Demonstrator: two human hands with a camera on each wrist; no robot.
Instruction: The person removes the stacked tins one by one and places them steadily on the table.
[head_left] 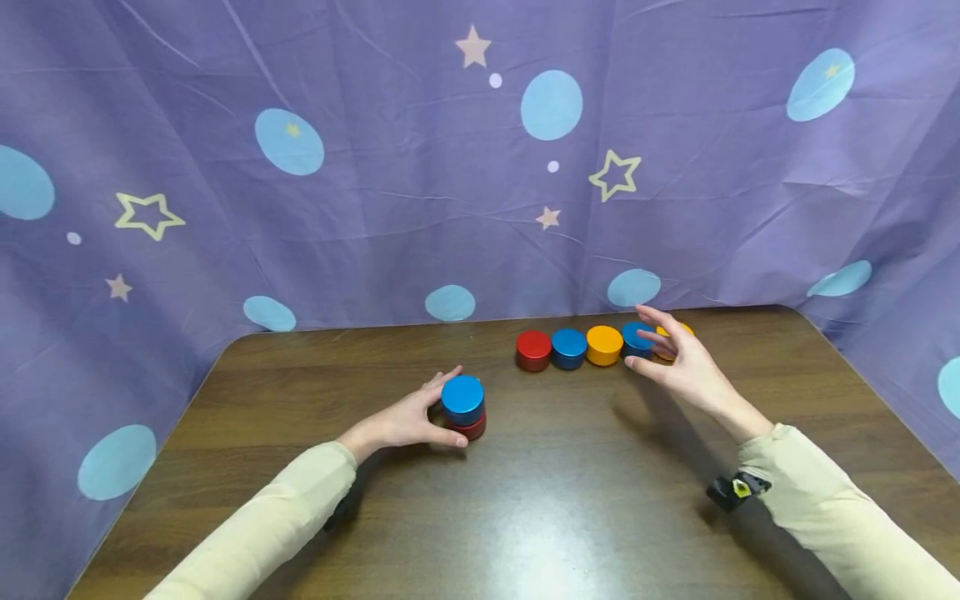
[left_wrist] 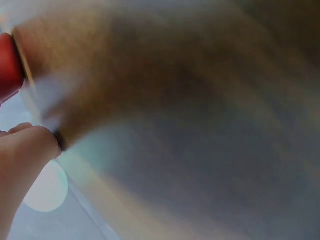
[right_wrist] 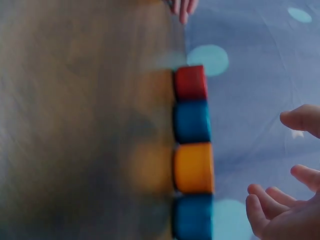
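My left hand [head_left: 408,417] is spread around a two-high stack near the middle of the table. A blue round block [head_left: 462,398] sits on top of a red round block [head_left: 469,427]. The straight thumb passes along the near side of the red one, the fingers along the far side, with a gap at the palm. In the left wrist view, part of a red block [left_wrist: 9,67] shows above the hand [left_wrist: 25,155]. My right hand [head_left: 690,367], holding nothing, hovers with parted fingers over the row's right end, partly hiding a yellow block [head_left: 684,331] and a blue block [head_left: 636,341].
Leftward along the row stand another yellow block [head_left: 604,345], a blue block [head_left: 569,348] and a red block [head_left: 533,351], side by side near the far edge of the wooden table [head_left: 360,517]. A purple patterned cloth [head_left: 390,167] hangs behind.
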